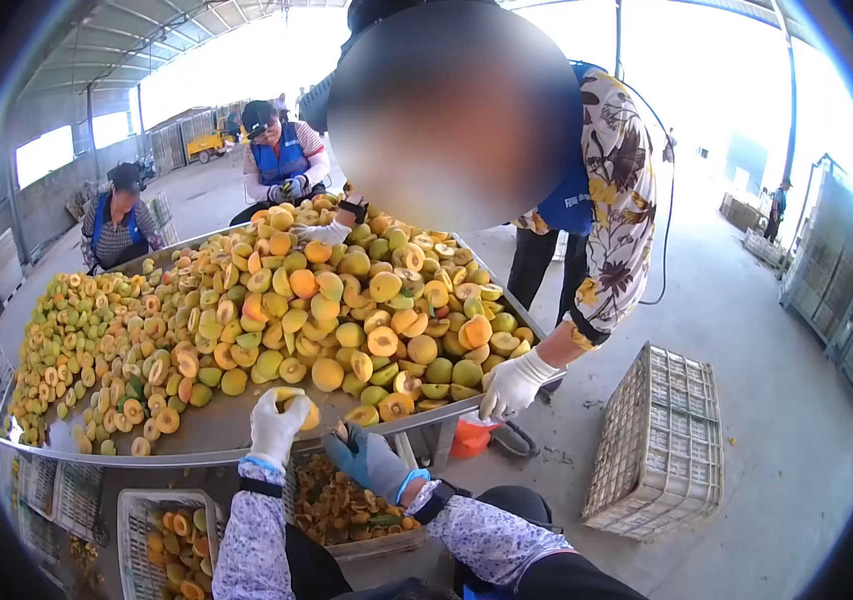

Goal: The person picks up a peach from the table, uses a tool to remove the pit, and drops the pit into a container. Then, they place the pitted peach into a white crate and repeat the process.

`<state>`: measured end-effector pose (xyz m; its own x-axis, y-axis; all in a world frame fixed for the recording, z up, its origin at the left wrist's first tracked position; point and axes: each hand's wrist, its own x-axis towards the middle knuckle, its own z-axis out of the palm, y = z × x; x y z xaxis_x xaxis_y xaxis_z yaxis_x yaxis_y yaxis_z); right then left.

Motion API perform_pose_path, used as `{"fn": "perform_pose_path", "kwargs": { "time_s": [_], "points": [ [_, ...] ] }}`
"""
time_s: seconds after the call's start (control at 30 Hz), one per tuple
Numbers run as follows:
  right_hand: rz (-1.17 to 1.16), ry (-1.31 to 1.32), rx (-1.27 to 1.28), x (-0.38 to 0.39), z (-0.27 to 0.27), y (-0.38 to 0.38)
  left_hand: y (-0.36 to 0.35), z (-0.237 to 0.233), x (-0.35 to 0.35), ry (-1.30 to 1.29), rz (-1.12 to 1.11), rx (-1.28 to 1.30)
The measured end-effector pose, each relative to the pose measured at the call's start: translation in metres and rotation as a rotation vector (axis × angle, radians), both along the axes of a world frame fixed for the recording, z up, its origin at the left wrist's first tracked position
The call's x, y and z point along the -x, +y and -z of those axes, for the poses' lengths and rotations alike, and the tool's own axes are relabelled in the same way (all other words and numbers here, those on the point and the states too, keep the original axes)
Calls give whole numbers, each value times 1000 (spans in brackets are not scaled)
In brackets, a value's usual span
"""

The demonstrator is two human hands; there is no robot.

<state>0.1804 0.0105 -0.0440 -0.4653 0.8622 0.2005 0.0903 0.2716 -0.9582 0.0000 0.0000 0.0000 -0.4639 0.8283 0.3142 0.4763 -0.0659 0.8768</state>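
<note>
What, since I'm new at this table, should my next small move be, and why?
Probably let the small brownish thing in your right hand drop into the crate below: that crate holds small orange-brown pieces, while your left hand holds a yellow fruit. I can't tell exactly what the brownish thing is.

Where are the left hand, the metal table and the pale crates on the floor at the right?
Left hand (273, 432): head view, on the back of the white glove.
Metal table (147, 461): head view, on its near rim.
Pale crates (675, 435): head view, on the grid-like side.
</note>
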Motion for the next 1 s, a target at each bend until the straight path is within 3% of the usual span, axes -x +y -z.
{"fn": "perform_pose_path", "kwargs": {
  "time_s": [0.03, 0.07, 0.1, 0.3, 0.4, 0.5, 0.6, 0.67, 0.9, 1.0],
  "points": [
    [-16, 89, 123, 1, -6, -6, 0, 12, 0, -30, -3, -60],
    [-32, 174, 251, 2, -6, -8, 4, 28, -2, -247, 72, -116],
    [-40, 210, 196, 1, -29, 20, 22, -7, -19, -352, 124, -197],
    [-185, 341, 690, -11, -34, 1, -8, -7, -55, -399, 150, -304],
    [-199, 391, 848, -9, -34, 5, -11, -3, -61, -439, 264, -265],
    [-155, 405, 829, -8, -38, 2, -10, 2, -65, -540, 316, -268],
    [-117, 237, 629, -3, -35, -2, -9, -1, -57, -647, 305, -262],
    [-113, 275, 583, -3, -36, -3, -6, -5, -50, -626, 255, -274],
    [-68, 281, 421, -8, -40, -4, 2, 6, -33, -908, 230, -249],
    [120, 438, 234, -10, -48, 4, 4, 4, -31, -985, 270, -261]
  ]
}}
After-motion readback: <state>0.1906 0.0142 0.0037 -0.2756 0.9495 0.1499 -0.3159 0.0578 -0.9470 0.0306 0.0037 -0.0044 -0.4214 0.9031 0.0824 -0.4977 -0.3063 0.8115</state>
